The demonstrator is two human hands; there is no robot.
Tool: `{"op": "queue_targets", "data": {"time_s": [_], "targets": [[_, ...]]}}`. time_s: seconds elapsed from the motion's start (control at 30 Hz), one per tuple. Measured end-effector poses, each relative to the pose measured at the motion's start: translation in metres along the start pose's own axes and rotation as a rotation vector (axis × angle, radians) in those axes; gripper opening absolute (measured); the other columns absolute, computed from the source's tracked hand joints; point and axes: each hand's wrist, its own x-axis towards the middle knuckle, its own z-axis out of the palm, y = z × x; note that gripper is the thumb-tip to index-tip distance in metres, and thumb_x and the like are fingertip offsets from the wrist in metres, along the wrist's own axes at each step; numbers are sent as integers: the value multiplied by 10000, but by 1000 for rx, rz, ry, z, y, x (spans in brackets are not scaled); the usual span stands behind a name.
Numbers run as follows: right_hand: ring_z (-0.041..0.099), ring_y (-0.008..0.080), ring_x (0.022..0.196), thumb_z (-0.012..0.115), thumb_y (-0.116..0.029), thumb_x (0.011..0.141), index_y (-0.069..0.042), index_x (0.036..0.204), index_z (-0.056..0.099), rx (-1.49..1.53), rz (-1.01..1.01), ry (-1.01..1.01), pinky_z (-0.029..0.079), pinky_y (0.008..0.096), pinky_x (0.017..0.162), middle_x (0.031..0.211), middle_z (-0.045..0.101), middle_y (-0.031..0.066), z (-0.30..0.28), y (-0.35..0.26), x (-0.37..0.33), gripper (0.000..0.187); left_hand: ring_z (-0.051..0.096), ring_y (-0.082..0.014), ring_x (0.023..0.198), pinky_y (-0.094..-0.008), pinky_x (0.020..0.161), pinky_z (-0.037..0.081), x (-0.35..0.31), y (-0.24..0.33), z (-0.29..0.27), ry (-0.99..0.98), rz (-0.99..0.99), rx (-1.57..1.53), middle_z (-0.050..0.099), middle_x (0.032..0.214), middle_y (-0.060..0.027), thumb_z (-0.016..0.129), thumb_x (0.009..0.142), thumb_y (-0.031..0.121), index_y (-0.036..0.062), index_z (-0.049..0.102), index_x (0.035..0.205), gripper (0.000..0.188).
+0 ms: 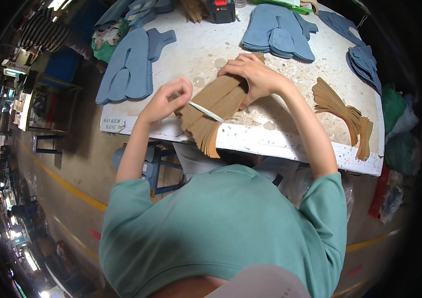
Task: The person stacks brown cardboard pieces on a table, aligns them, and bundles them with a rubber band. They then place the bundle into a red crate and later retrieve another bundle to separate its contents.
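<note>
A thick stack of brown cut pieces, apparently leather or fabric (pixel 219 97), lies slantwise at the table's near edge, its lower end fanned out over the edge. Across it runs a narrow white band (pixel 206 111). My left hand (pixel 173 97) is closed at the band's left end, fingers curled in a pinch. My right hand (pixel 255 74) grips the stack's upper part, thumb on the near side and fingers over the far side. The band's underside and the left fingertips are hidden.
Blue cut-piece stacks lie on the white table (pixel 290 134): one at left (pixel 129 67), one at back right (pixel 279 32), more at the far right (pixel 364 64). Brown bundles (pixel 337 104) fan out at right. A black-and-red battery pack (pixel 222 11) stands at the back. A blue-framed stool (pixel 166 169) is below.
</note>
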Motion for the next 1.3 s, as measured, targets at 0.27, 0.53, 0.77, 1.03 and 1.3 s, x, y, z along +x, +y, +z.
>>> {"op": "queue_targets", "data": {"time_s": [0.27, 0.53, 0.77, 1.03, 1.3], "targets": [[535, 279, 1092, 865, -360, 449, -140, 1206, 559, -49, 46, 91, 277, 440, 1068, 1134, 606, 52, 13, -2, 4, 845, 529, -241, 851, -377, 864, 390, 14, 43, 41, -75, 238, 937, 564, 802, -41, 718, 792, 287, 82, 584, 790, 245], [529, 276, 1085, 869, -357, 444, -150, 1189, 568, 24, -2, 0, 283, 428, 1064, 1113, 620, 54, 6, 5, 13, 830, 526, -220, 766, -344, 774, 431, -30, 42, 44, -167, 312, 870, 532, 719, -41, 710, 798, 165, 78, 582, 749, 162], [520, 276, 1093, 865, -366, 450, -149, 1186, 566, -8, 8, 34, 291, 418, 1053, 1118, 617, 54, 8, 0, 11, 823, 566, -242, 1008, -371, 943, 425, -46, 10, 21, 303, 185, 736, 608, 1069, -107, 704, 814, 173, 82, 635, 947, 176], [517, 272, 1097, 868, -348, 440, -158, 1187, 562, 45, 0, -17, 309, 401, 1024, 1120, 618, 39, 8, 10, 16, 829, 454, -187, 1224, -351, 1067, 310, -36, -32, 7, 147, -191, -228, 526, 1257, -81, 447, 950, 530, 33, 500, 1228, 572], [522, 263, 1090, 871, -307, 425, -174, 1194, 562, 93, -44, -35, 307, 392, 1018, 1109, 626, 33, 6, 20, 15, 839, 429, -98, 795, -262, 743, 368, -65, -33, 38, 195, -166, -315, 464, 849, 15, 638, 911, 217, 53, 495, 928, 218]]}}
